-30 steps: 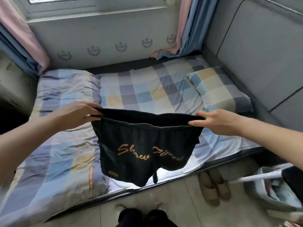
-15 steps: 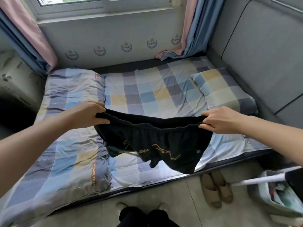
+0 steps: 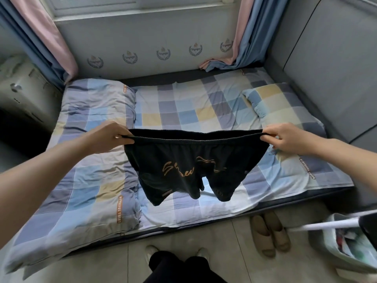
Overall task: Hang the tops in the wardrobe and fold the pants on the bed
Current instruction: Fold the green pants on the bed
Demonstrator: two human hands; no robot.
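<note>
Holding black shorts [image 3: 193, 166] stretched by the waistband, left hand [image 3: 110, 137] and right hand [image 3: 289, 139] fingers curled pinching each end over checkered bed [image 3: 183, 107], legs dangling, likely bunching crooked if dropped unevenly.

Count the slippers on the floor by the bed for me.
2: a tan pair lying side by side below the bed edge, right of the hanging shorts, left slipper and right slipper. More may sit hidden under the bed.
</note>
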